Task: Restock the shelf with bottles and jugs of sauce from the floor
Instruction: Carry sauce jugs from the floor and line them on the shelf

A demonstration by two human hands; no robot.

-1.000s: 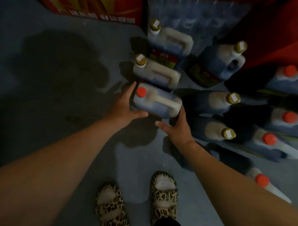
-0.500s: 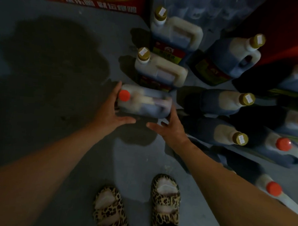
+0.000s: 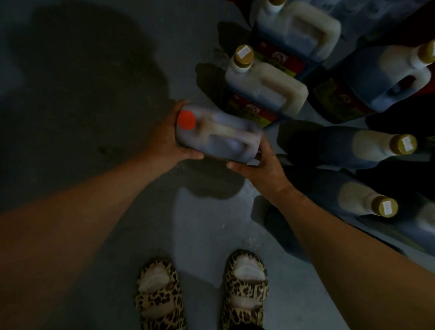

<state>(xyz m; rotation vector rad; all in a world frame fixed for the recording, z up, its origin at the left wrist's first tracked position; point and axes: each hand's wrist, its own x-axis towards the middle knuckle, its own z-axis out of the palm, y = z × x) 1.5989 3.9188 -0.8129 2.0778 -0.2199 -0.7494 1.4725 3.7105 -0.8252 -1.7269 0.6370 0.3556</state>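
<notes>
Red cap: the red-capped jug (image 3: 217,136) is the one in hand, cap toward 9 o'clock, handle on top, dark sauce inside.
Where it is: just 7 o'clock of the nearest gold-capped jug (image 3: 261,89); its own shadow lies on the floor (image 3: 64,134) below it, so it looks lifted clear, though the blur keeps me from being certain.
Left hand: the left hand (image 3: 166,141) wraps the cap end, fingers curled behind the jug and thumb underneath.
Right hand: the right hand (image 3: 258,163) cups the base end, thumb under the bottom edge, fingers curled up the far side.
Change: a second ago both hands were only closing in on this jug as it stood in the row; half a second ago they had it and it was starting to move; now it has slid toward 8 o'clock, away from its neighbours.
Meaning: the pick-up step seems done, and the carry to the shelf comes next. No shelf is in view.
Left on the floor: gold-capped jugs at 12 to 2 o'clock, gold-capped bottles (image 3: 365,147) lying at 3 o'clock, more at 4 o'clock; most of the stock is unshelved.
Feet: leopard-print sandals (image 3: 202,295) at 6 o'clock, directly under the load if the grip slips.
</notes>
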